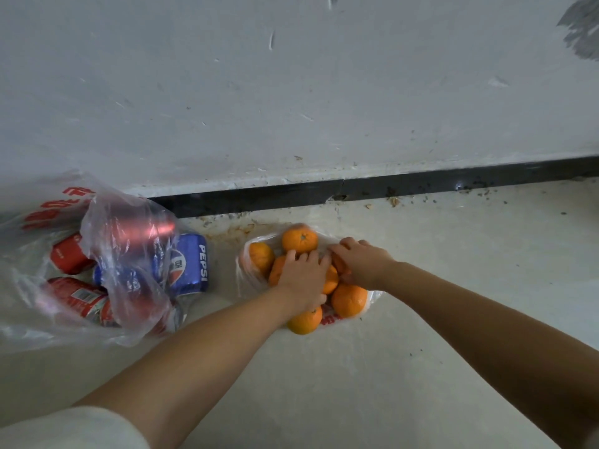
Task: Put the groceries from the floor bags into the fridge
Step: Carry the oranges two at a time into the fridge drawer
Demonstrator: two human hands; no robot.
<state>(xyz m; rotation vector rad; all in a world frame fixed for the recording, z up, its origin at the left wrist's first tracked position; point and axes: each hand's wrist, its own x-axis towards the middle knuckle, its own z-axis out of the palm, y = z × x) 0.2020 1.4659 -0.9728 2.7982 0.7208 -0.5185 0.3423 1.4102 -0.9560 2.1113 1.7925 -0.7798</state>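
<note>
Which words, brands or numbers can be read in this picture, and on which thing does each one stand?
"PEPSI": on the blue can, lying on its side in the left bag.
Red print on the left bag: blurred, not readable.
Labels on the red cans: too small to read.
Red print on the bag of oranges: mostly hidden, not readable.

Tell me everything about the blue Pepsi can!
The blue Pepsi can is shiny metal with white PEPSI letters and a red, white and blue round logo. It lies on its side on the pale floor, at the open mouth of the clear plastic bag, partly under its film. Red cans lie nearby in the same bag. Neither hand touches it; both are on the oranges to its right.
</note>
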